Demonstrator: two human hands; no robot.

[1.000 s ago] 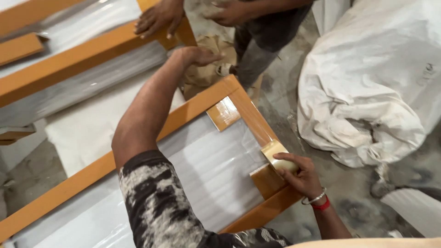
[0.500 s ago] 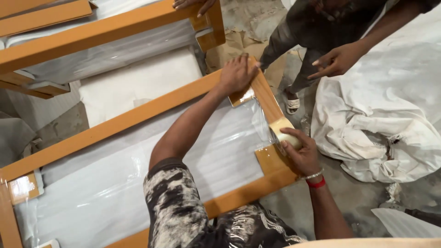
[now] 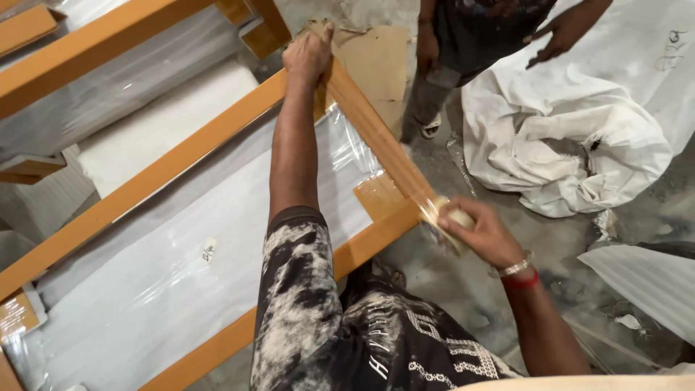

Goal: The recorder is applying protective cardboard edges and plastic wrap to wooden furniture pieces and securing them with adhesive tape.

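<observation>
A large flat panel wrapped in clear plastic [image 3: 181,246] lies in front of me, with orange edge strips [image 3: 376,137] around its rim. My left hand [image 3: 308,54] presses down on the panel's far right corner, arm stretched out over it. My right hand [image 3: 481,232] grips a roll of clear tape [image 3: 450,216] just past the near right corner. A shiny band of tape runs along the right edge strip from the far corner to the roll.
Another wrapped panel with orange edges [image 3: 108,43] lies at the upper left. A second person [image 3: 470,36] stands beyond the far corner, one hand [image 3: 557,36] held out. White sacking [image 3: 579,130] is heaped at the right, and flat cardboard [image 3: 376,58] lies on the concrete floor.
My left hand has stayed on the far corner. My right hand has drawn the tape roll along the right edge and off the near corner. The other person has straightened up.
</observation>
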